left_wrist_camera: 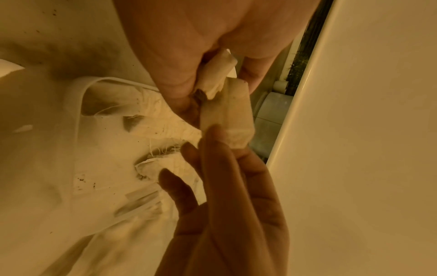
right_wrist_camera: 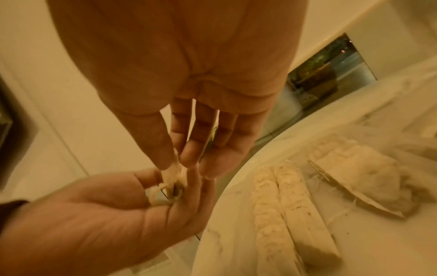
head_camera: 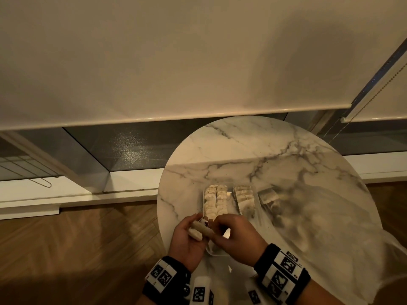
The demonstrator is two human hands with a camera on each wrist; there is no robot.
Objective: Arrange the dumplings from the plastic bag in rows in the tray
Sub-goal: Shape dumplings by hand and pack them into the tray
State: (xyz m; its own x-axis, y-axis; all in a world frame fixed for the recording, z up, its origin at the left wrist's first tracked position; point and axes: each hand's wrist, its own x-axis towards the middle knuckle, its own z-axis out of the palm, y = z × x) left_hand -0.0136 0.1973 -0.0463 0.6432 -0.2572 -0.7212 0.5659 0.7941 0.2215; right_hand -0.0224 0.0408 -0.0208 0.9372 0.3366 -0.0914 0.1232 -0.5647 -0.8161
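Holding two stuck dumplings (head_camera: 199, 230) in my cupped left hand (head_camera: 187, 236), right hand (head_camera: 233, 232) pinching one (skin may tear); rows fill the tray (head_camera: 230, 190) beside the plastic bag (head_camera: 308, 216).

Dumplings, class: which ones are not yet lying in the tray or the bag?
The dumplings held in the left hand, pinched by the right hand; the rest lie in tray rows.
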